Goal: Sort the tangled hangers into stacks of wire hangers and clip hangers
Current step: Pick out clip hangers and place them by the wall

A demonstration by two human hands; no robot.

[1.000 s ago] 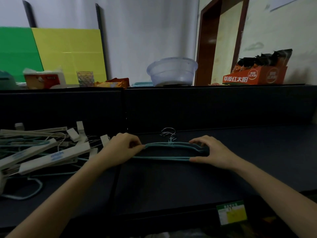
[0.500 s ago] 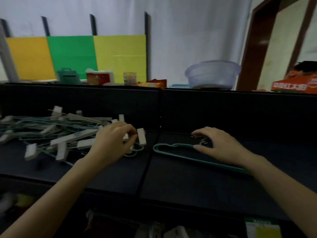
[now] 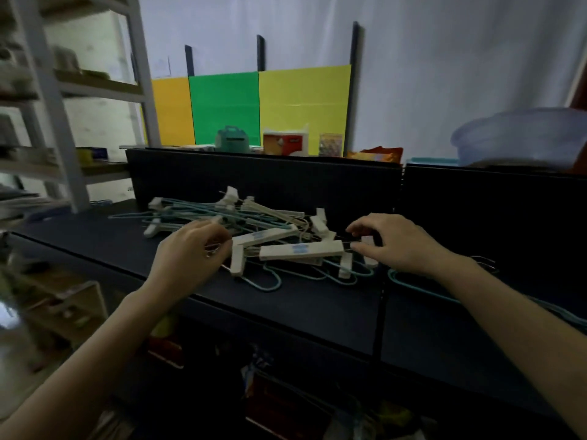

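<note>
A tangled pile of hangers (image 3: 254, 217) lies on the dark table (image 3: 286, 306), teal wire hangers mixed with white clip hangers. A white clip hanger (image 3: 301, 250) lies on top at the front. My left hand (image 3: 193, 252) is at its left end, fingers curled around a metal hook. My right hand (image 3: 397, 242) hovers at the bar's right end with fingers spread, thumb and forefinger close to it. A teal wire hanger (image 3: 395, 276) lies apart to the right, partly hidden under my right forearm.
A dark partition (image 3: 254, 176) rises behind the pile, topped with a teal box (image 3: 232, 139), a tissue pack (image 3: 286, 142) and a clear bowl (image 3: 514, 138). A grey shelf rack (image 3: 57, 122) stands at the left. Clutter sits below the table's front edge.
The view has swung left, bringing the pile to the centre. My right hand left the teal wire hanger and came over to the pile. My left hand stays at the pile.
</note>
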